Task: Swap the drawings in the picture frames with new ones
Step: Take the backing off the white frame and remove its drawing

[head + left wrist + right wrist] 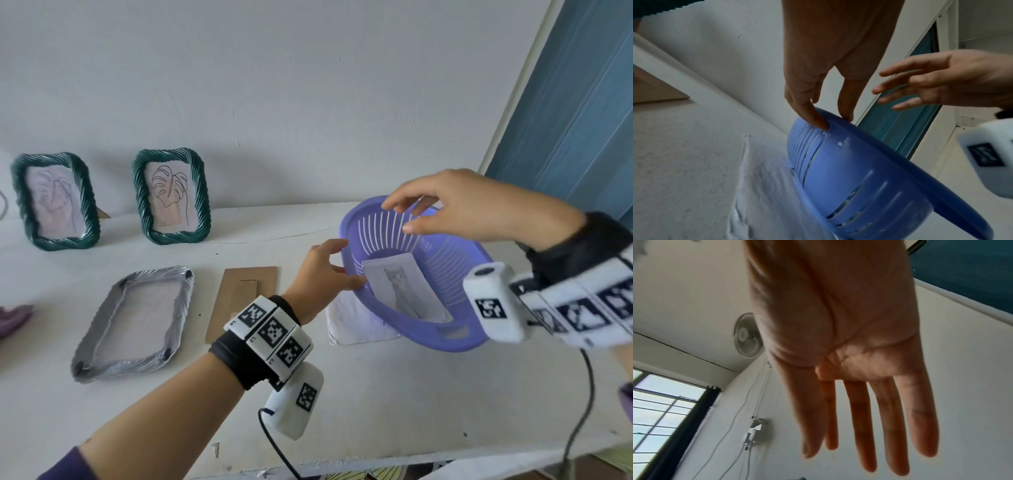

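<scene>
A purple slotted basket (455, 274) is tipped up toward me at the right of the white table, with a cat drawing (404, 294) lying inside it. My left hand (342, 265) pinches the basket's left rim (840, 120) between thumb and fingers. My right hand (400, 216) hovers over the far rim with spread fingers (859, 426), holding nothing. Two green frames (54, 202) (171, 197) with leaf drawings stand at the back left. A third frame (132, 322) lies face down, and its cardboard backing (241, 301) lies beside it.
A white sheet (352, 322) lies under the basket's left side. A purple cloth (13, 318) sits at the left edge. A blue door (582, 102) stands behind the table's right end. The table's front edge (376, 462) runs close to me.
</scene>
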{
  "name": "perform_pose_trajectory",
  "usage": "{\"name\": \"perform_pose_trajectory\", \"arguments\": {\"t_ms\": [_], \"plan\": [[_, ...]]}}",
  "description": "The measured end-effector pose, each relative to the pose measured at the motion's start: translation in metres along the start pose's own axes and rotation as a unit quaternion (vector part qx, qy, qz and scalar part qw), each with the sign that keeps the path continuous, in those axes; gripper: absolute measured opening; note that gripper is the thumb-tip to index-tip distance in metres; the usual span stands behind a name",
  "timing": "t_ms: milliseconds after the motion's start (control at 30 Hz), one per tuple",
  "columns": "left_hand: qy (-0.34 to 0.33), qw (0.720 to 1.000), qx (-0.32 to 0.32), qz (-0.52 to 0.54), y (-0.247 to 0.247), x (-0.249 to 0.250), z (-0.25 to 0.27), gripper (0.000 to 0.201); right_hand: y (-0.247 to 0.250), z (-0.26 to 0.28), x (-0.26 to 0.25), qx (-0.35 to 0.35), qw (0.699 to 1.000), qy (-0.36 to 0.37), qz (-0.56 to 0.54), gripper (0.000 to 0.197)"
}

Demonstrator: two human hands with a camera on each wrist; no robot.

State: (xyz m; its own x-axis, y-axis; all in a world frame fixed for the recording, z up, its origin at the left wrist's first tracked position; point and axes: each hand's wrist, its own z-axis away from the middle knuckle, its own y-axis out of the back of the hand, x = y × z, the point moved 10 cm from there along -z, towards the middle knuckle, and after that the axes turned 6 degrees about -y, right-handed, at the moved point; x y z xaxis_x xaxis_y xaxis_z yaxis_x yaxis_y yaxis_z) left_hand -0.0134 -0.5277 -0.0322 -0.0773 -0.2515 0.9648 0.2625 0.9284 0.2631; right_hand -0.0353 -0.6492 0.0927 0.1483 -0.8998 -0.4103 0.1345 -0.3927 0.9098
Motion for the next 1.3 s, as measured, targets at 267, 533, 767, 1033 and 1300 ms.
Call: {"name": "perform_pose_trajectory", "arguments": {"t_ms": [267, 533, 767, 1033, 1300], "plan": [[0.026, 0.998, -0.006, 0.053, -0.002, -0.004, 0.0, 0.063, -0.069, -0.078, 0.045, -0.209, 0.969, -0.04, 0.122, 0.038], [0.031, 0.997, -0.002, 0.069, -0.003, -0.007, 0.0, 0.063, -0.113, -0.099, 0.092, -0.229, 0.947, -0.105, 0.201, 0.059], [0.041, 0.996, -0.007, 0.076, -0.003, -0.01, 0.0, 0.063, -0.106, -0.113, 0.104, -0.133, 0.975, -0.115, 0.136, 0.045], [0.037, 0.996, -0.017, 0.077, -0.006, -0.009, 0.0, 0.062, -0.092, -0.12, 0.11, -0.057, 0.984, -0.104, 0.131, 0.031], [0.012, 0.999, -0.02, 0.042, -0.004, -0.008, -0.003, 0.065, -0.057, -0.113, 0.102, 0.033, 0.993, -0.1, 0.049, 0.028]]}}
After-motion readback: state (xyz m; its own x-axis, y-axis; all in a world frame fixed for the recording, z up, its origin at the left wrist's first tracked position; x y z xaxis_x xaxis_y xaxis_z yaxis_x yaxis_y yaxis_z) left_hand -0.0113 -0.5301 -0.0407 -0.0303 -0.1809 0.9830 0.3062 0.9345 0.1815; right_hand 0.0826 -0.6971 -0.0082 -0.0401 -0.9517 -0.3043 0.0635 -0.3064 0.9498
